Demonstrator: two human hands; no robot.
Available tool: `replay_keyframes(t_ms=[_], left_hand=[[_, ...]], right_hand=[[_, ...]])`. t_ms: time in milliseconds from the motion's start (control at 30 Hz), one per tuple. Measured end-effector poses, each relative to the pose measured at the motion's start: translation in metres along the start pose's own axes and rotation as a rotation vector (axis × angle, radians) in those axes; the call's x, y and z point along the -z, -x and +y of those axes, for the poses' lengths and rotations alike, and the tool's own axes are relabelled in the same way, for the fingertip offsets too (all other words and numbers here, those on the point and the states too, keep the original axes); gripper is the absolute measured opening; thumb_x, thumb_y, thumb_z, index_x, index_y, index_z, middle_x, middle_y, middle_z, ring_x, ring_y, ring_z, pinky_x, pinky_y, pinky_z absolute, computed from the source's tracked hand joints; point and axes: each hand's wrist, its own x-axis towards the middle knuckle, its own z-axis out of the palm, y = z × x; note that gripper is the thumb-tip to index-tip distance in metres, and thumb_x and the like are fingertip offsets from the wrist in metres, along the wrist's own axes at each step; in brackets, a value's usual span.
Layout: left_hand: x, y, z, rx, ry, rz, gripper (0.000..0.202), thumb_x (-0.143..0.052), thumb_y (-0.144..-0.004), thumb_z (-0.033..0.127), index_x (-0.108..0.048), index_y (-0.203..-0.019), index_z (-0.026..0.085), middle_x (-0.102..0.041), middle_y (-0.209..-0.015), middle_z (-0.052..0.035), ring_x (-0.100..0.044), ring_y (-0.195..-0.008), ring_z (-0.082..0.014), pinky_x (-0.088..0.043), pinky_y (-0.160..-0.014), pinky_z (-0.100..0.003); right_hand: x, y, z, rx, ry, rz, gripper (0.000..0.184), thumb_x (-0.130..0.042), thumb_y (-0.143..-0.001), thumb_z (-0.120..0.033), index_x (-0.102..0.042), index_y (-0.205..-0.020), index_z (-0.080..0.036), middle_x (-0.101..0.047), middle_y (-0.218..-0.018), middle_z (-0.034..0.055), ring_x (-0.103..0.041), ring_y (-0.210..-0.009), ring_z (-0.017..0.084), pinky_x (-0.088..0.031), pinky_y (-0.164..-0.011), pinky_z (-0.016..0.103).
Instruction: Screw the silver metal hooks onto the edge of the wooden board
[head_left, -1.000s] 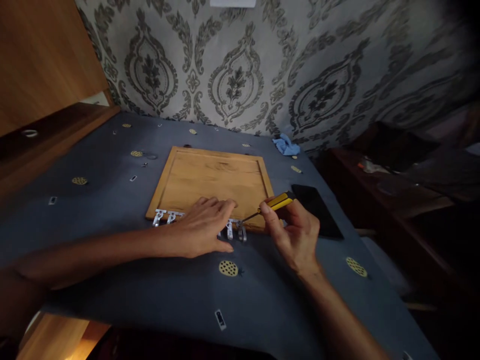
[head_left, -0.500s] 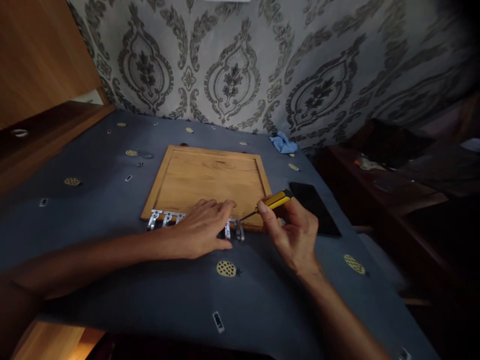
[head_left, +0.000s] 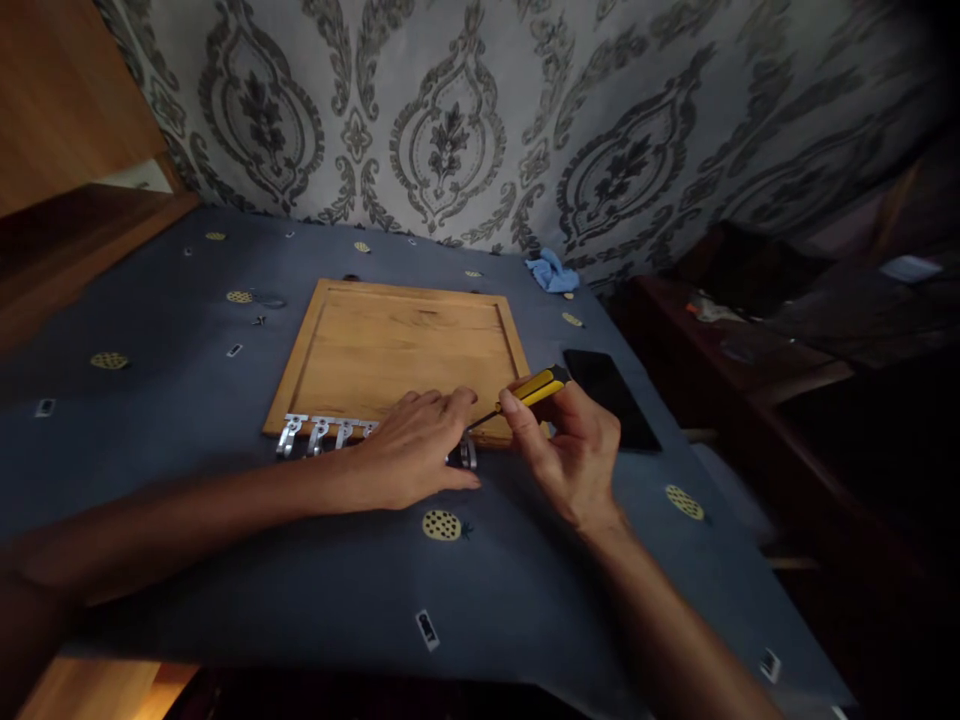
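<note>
A wooden board with a raised frame (head_left: 405, 345) lies on the table, a row of silver metal hooks (head_left: 318, 432) along its near edge. My left hand (head_left: 412, 445) rests over the hooks and the board's edge, fingers spread forward and thumb apart, hiding several of the hooks. In my right hand (head_left: 574, 450) is a screwdriver (head_left: 536, 388) with a yellow and black handle. Its shaft slants down to the left, towards the rightmost hook (head_left: 469, 452); the tip is hidden beside my left fingers.
A dark blue cloth with pineapple prints (head_left: 345, 590) covers the table. Right of the board lies a flat black tablet-like object (head_left: 611, 395). A crumpled blue cloth (head_left: 553, 272) is near the patterned wall, and small metal pieces (head_left: 259, 320) lie left of the board.
My left hand has shifted right along the hooks, now covering part of the rightmost one. The screwdriver stays at that hook. The whole view has shifted slightly.
</note>
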Motion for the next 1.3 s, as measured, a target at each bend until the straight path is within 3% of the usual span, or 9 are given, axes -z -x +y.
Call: replay_keyframes(t_ms=[367,600,933,1300], left_hand=[[-0.004,-0.006,-0.006,0.037,0.039,0.026,0.063,-0.078,-0.079,0.038,-0.045,-0.128,0.016,-0.066,-0.115,-0.0132,-0.062,-0.109,-0.034,-0.047,-0.092,-0.046],[0.001,-0.006,-0.002,0.065,0.04,-0.011,0.066,-0.078,-0.079,0.035,-0.042,-0.13,0.014,-0.066,-0.114,-0.0125,-0.062,-0.109,-0.0337,-0.046,-0.093,-0.045],[0.002,-0.007,-0.003,0.072,0.008,-0.02,0.063,-0.079,-0.079,0.037,-0.043,-0.126,0.016,-0.066,-0.11,-0.0106,-0.062,-0.108,-0.033,-0.046,-0.092,-0.044],[0.0,-0.008,-0.003,0.052,0.011,-0.013,0.063,-0.078,-0.08,0.038,-0.043,-0.126,0.015,-0.066,-0.115,-0.012,-0.061,-0.112,-0.034,-0.045,-0.095,-0.046]], right_hand=[[0.003,0.0,-0.003,0.017,0.002,0.011,0.02,-0.063,-0.091,-0.031,-0.058,-0.074,-0.021,-0.058,-0.062,-0.0022,-0.054,-0.052,0.011,-0.043,-0.051,0.028],[-0.001,0.009,-0.004,-0.11,-0.064,0.08,0.016,-0.066,-0.091,-0.033,-0.061,-0.081,-0.021,-0.057,-0.065,-0.0028,-0.052,-0.051,0.01,-0.043,-0.048,0.026],[-0.005,0.014,0.001,-0.146,-0.128,0.086,0.013,-0.068,-0.09,-0.032,-0.064,-0.083,-0.021,-0.059,-0.068,-0.0023,-0.052,-0.05,0.009,-0.043,-0.045,0.024],[-0.006,0.015,0.002,-0.092,-0.171,0.054,0.002,-0.067,-0.09,-0.024,-0.066,-0.09,-0.022,-0.065,-0.077,-0.0014,-0.055,-0.053,0.01,-0.046,-0.046,0.025]])
